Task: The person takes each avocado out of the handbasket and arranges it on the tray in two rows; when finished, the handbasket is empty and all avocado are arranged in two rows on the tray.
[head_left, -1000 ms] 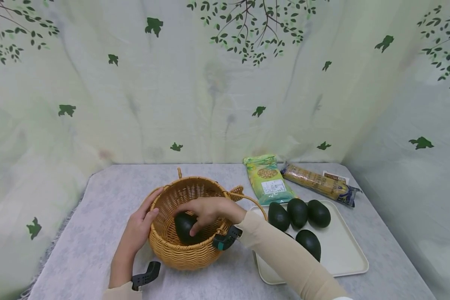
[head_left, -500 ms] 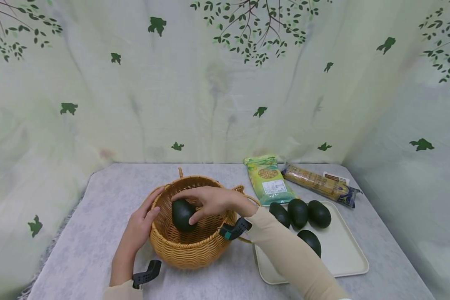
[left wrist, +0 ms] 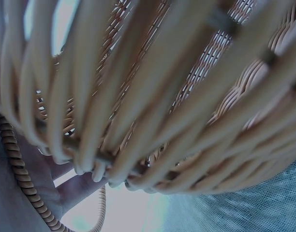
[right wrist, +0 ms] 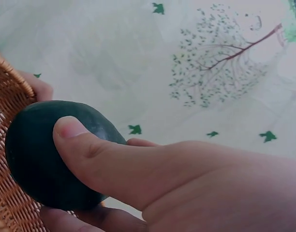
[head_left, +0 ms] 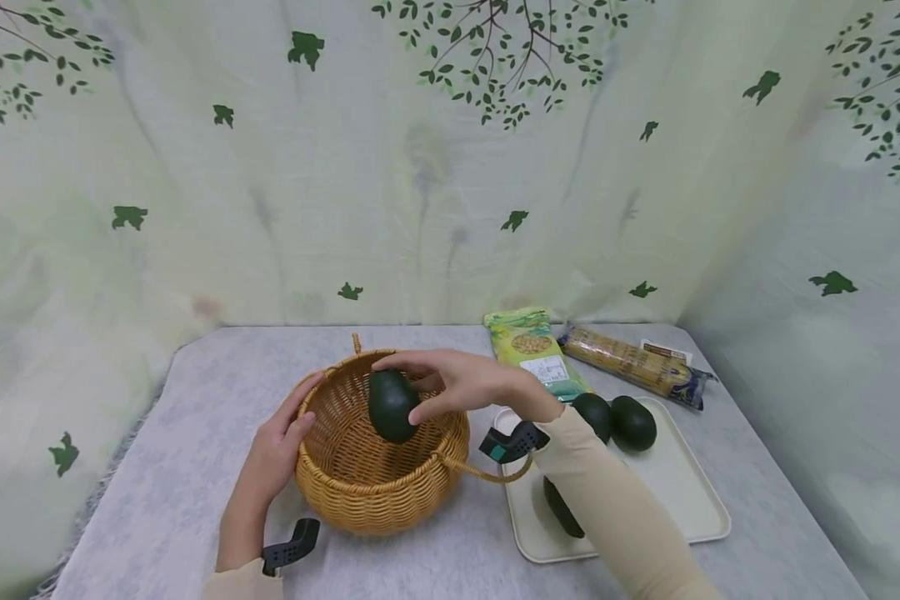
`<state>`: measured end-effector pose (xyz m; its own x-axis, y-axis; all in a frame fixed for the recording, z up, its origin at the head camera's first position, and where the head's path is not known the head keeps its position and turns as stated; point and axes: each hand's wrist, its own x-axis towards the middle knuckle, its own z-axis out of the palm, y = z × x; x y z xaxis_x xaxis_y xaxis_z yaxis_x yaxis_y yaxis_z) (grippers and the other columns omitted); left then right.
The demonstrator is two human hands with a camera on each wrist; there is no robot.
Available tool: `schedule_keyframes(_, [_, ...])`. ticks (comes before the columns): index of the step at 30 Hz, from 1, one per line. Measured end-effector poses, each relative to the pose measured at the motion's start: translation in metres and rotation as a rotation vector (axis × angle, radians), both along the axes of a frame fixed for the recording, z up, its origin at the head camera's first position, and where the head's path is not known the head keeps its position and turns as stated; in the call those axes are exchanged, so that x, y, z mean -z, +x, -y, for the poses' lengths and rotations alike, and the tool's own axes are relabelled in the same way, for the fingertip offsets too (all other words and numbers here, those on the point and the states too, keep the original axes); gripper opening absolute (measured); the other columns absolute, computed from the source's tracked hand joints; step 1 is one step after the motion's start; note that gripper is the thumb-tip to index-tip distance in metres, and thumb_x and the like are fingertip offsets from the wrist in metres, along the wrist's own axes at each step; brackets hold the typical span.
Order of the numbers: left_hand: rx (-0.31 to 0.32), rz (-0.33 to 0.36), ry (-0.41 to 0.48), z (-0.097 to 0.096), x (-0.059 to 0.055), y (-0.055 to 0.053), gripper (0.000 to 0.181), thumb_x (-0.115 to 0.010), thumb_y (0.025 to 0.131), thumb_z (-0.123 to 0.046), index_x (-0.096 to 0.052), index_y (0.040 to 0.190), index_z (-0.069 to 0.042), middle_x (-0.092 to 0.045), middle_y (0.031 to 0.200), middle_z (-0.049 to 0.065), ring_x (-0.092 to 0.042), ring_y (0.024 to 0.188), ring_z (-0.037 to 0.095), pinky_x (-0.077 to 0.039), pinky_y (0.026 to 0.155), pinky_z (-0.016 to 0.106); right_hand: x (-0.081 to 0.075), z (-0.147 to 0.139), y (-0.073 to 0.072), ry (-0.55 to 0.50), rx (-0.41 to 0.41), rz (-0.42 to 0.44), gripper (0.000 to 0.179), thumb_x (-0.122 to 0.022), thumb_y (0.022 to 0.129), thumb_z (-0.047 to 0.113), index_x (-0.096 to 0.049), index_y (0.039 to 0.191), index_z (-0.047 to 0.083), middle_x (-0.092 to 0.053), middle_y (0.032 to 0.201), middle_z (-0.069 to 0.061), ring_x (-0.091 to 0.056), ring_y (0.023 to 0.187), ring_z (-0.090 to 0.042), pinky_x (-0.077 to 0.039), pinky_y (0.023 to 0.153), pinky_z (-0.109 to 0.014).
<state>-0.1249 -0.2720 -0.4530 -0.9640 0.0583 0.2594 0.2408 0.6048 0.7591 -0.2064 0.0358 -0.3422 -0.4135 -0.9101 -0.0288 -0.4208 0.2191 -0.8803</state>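
Observation:
My right hand [head_left: 472, 385] holds a dark green avocado [head_left: 392, 407] over the wicker basket [head_left: 378, 508], level with its rim. In the right wrist view the thumb lies across the near side of the avocado [right wrist: 56, 159], and fingers support it from below. My left hand [head_left: 270, 454] grips the basket's left side, with fingertips and thumb at the rim. The left wrist view is mostly filled by the basket's weave [left wrist: 138, 111], with part of the hand behind a coiled handle [left wrist: 27, 181]. No other avocado shows inside the basket.
A cream tray [head_left: 678, 475] stands right of the basket, bearing avocados [head_left: 633, 422]; my right forearm covers part of it. Behind lie a green and yellow bag [head_left: 532, 346] and a long pasta packet [head_left: 637, 365]. A basket handle [head_left: 495, 477] leans over the tray's left edge.
My right hand has raised the avocado from inside the basket, up and to the right. The right-side handle has dropped forward. My left hand has stayed at the rim.

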Motion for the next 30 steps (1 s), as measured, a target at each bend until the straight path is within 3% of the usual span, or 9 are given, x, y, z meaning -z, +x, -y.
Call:
schedule_keyframes(8, [-0.005, -0.008, -0.003, -0.002, -0.006, 0.003, 0.052, -0.045, 0.111, -0.027, -0.036, 0.161, -0.035, -0.04, 0.164, 0.01, -0.04, 0.145, 0.048, -0.035, 0.108, 0.076, -0.006, -0.031, 0.008, 0.005, 0.06, -0.034, 0.077, -0.077, 0.094, 0.018, -0.038, 0.16, 0.027, -0.038, 0.163, 0.008, -0.051, 0.142, -0.026, -0.048, 0.111, -0.036])
schedule_keyframes(13, [-0.004, -0.006, 0.005, -0.001, -0.005, 0.003, 0.051, -0.045, 0.111, -0.028, -0.037, 0.161, -0.034, -0.04, 0.164, 0.01, -0.04, 0.146, 0.048, -0.035, 0.108, 0.076, -0.008, -0.05, 0.013, -0.009, 0.078, -0.044, 0.076, -0.076, 0.095, 0.021, -0.037, 0.16, 0.031, -0.036, 0.163, 0.014, -0.055, 0.138, -0.022, -0.049, 0.11, -0.041])
schedule_keyframes(20, [0.0, -0.01, 0.003, 0.0, -0.002, 0.001, 0.051, -0.044, 0.111, -0.028, -0.035, 0.161, -0.036, -0.039, 0.164, 0.012, -0.04, 0.145, 0.047, -0.035, 0.108, 0.076, -0.01, -0.083, 0.023, -0.044, 0.114, -0.006, 0.076, -0.074, 0.097, 0.018, -0.035, 0.162, 0.026, -0.036, 0.164, 0.008, -0.054, 0.138, -0.025, -0.051, 0.107, -0.044])
schedule_keyframes(30, [-0.002, -0.012, 0.0, -0.002, -0.001, 0.001, 0.051, -0.044, 0.111, -0.028, -0.035, 0.162, -0.035, -0.04, 0.163, 0.013, -0.04, 0.145, 0.048, -0.035, 0.107, 0.076, -0.004, -0.134, 0.037, -0.053, 0.248, 0.016, 0.078, -0.077, 0.095, 0.017, -0.037, 0.161, 0.028, -0.034, 0.165, 0.004, -0.054, 0.137, -0.03, -0.052, 0.106, -0.044])
